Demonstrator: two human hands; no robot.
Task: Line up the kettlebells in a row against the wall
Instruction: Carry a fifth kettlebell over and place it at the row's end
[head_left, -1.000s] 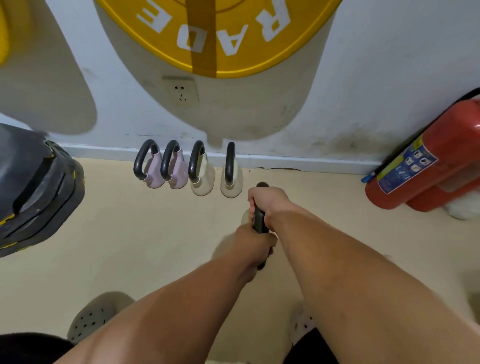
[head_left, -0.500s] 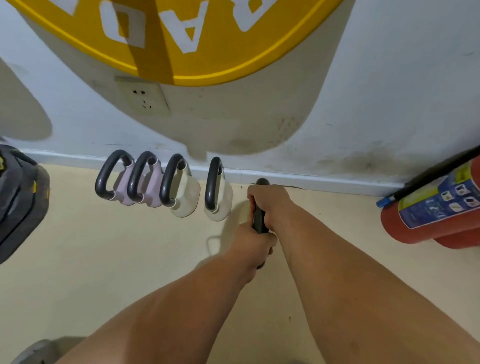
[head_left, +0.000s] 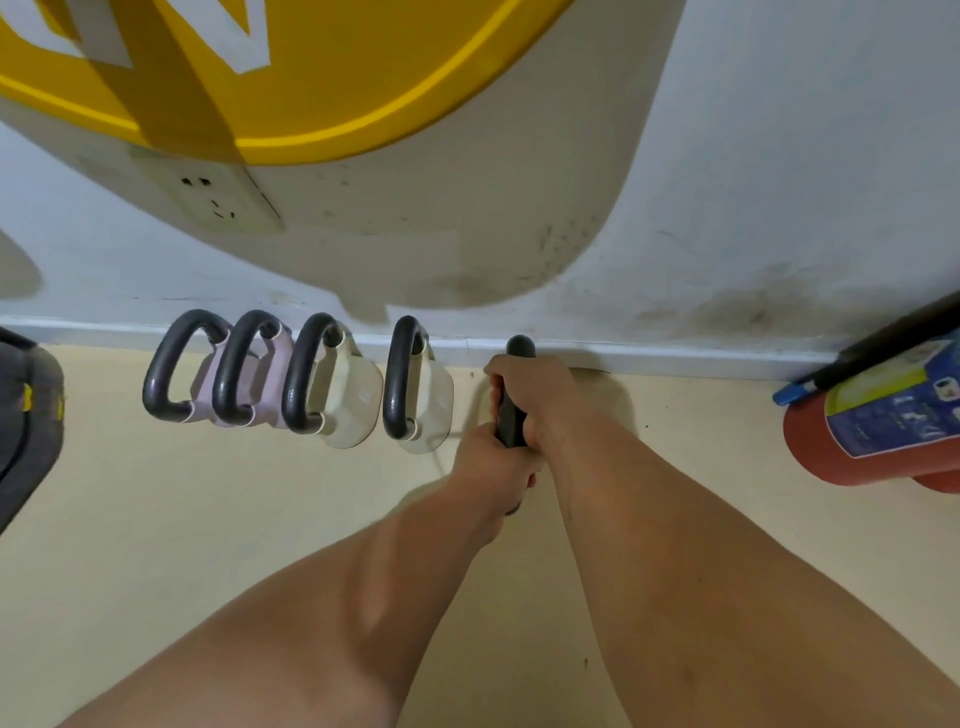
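The held kettlebell handle is now moved closer to the wall, gripped tight by the left hand and the right hand, beside 4 kettlebells.

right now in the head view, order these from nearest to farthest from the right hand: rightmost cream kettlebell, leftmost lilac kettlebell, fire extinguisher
From the right hand, gripping the black handle:
1. Rightmost cream kettlebell, just to its left.
2. Fire extinguisher, far right against the wall.
3. Leftmost lilac kettlebell, at the row's far left end.

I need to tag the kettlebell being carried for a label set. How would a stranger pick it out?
Follow the white wall down to the four kettlebells standing along its base. Right of them, one dark handle has both hands around it, the left hand and right hand; its body is hidden.
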